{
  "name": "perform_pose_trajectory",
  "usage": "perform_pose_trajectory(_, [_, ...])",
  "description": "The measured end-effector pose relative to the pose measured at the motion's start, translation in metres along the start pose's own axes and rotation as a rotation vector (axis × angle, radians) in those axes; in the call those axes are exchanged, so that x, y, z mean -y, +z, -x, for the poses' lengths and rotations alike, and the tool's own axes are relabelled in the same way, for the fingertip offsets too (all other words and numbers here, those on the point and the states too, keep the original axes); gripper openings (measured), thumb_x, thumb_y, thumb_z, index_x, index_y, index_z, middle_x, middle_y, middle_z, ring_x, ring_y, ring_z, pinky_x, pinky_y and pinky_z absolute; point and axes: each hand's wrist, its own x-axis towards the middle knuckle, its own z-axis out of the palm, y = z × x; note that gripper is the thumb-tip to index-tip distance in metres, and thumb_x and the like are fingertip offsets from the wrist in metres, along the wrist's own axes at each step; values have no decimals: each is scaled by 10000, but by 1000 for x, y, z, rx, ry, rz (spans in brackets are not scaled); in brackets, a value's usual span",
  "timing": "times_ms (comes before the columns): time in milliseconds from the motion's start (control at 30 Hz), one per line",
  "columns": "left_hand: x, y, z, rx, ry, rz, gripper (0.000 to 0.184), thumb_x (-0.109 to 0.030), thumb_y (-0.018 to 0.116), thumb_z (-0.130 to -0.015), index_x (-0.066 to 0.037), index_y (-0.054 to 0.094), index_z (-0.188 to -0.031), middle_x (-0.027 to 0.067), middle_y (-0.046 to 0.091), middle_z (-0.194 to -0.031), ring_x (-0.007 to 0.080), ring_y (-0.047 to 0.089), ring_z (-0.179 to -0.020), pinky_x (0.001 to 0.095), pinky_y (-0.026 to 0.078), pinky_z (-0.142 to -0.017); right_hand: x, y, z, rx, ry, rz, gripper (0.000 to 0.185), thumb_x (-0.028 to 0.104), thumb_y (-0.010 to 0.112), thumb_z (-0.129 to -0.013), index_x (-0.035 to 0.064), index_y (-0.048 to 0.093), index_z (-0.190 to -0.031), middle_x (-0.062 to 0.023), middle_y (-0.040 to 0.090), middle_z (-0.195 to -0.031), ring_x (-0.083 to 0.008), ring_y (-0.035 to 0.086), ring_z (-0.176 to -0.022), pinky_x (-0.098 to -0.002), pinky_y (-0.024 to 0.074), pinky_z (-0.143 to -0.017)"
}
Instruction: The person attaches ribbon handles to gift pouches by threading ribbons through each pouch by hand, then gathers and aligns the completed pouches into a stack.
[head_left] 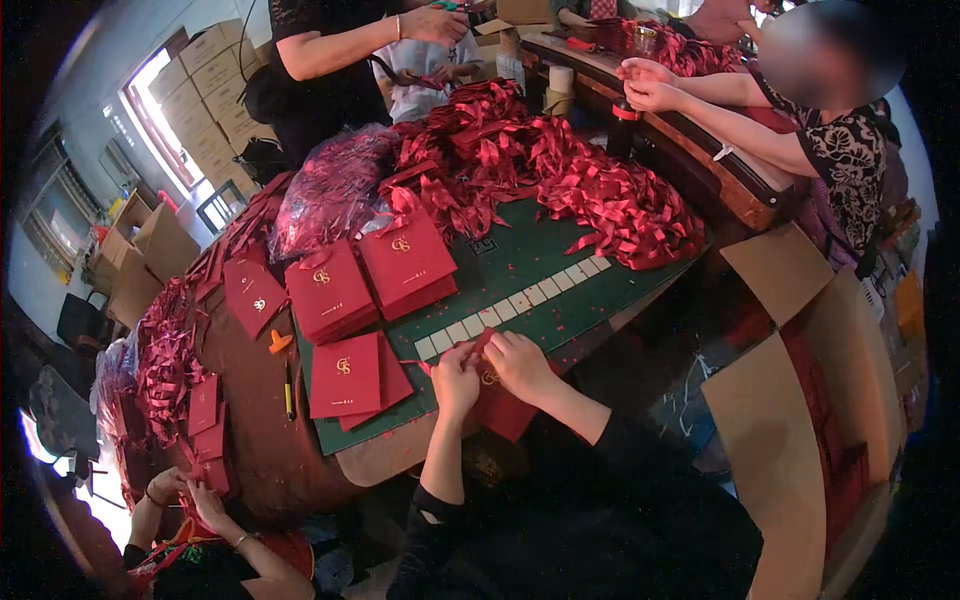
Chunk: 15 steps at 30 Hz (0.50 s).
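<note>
Both my hands are at the near edge of the green mat, over a red paper bag with gold print. My left hand is closed in a pinch on a red ribbon at the bag's top. Beside it, my right hand is closed on the bag's upper edge; its fingertips partly hide what they grip. Just beyond my hands lies a slanting row of white rectangular pieces. Left of my hands rest stacks of finished-looking red bags, with flat ones nearer me.
Heaped red ribbons and a plastic-wrapped bundle cover the table's far side. An orange tool and a yellow pen lie left. An open carton stands right. Other people's hands work nearby.
</note>
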Motion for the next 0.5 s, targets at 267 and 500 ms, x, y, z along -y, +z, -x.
perform_pose_trajectory(267, [-20, -7, 7, -48, 91, -34, 210, -63, 555, -812, -32, 672, -984, 160, 659, -922, 328, 613, -899, 414, 441, -765, 3, -4, -7, 107, 89, -91, 85, 71, 553, -834, 17, 539, -898, -141, 540, -938, -296, 540, -891, -413, 431, -770])
perform_pose_trajectory(500, [-19, -8, 6, -65, 241, 11, 225, -37, 572, -818, -16, 659, -1024, 188, 646, -891, 335, 629, -855, 390, 492, -745, 7, -3, -9, 52, 303, -236, 153, 35, 601, -794, 8, 530, -926, -143, 547, -931, -318, 538, -895, -431, 435, -775])
